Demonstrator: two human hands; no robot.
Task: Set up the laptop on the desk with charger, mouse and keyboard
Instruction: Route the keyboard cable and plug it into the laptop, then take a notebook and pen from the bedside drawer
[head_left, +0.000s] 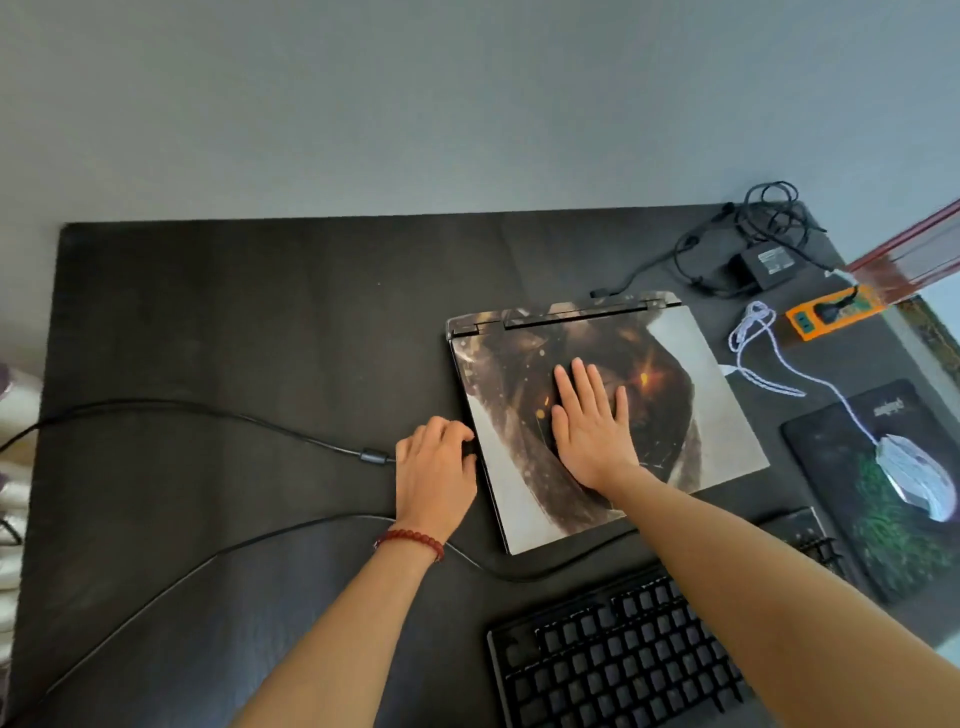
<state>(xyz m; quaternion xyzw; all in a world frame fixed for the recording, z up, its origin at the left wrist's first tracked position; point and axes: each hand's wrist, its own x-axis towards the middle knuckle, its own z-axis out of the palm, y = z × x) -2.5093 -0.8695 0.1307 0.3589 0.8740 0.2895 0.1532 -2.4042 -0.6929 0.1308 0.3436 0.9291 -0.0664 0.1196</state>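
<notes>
Laptop (608, 415), closed, with dark picture skin, lies on the black counter (234, 322). Right grip (592, 423) presses flat on its lid, fingers straight. Left grip (436, 473) pinches the black cable plug (470, 449) at its left edge.

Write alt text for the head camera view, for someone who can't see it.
A right hand presses flat on a closed laptop while the left hand grips a black cable's plug at its left edge. Keyboard, white mouse and charger surround it.

Matt black desk (218, 322); glossy white plastic mouse (917, 475); printed laptop (691, 374) lid.
</notes>
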